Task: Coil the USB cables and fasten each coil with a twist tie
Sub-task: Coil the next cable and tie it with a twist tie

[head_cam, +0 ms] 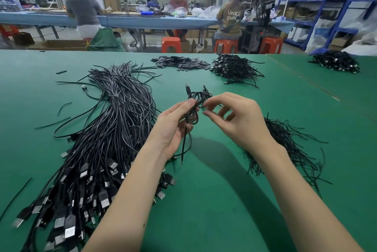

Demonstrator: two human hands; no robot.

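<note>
Your left hand grips the coiled USB cable | your right hand pinches the twist tie at the coil | above green table

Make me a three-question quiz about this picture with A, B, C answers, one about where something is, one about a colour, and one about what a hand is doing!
1. Where is the big pile of loose USB cables?
A. Left of the hands
B. On a shelf
C. On a stool

2. What colour is the table?
A. Red
B. Green
C. White

3. What is the left hand doing?
A. Lying flat on the table
B. Pointing at the ceiling
C. Holding a coiled cable

Answers:
1. A, the pile spreads over the table's left side.
2. B, the bare top is green all over.
3. C, its fingers curl round the black coil while the right hand pinches at the twist tie beside it.
</note>
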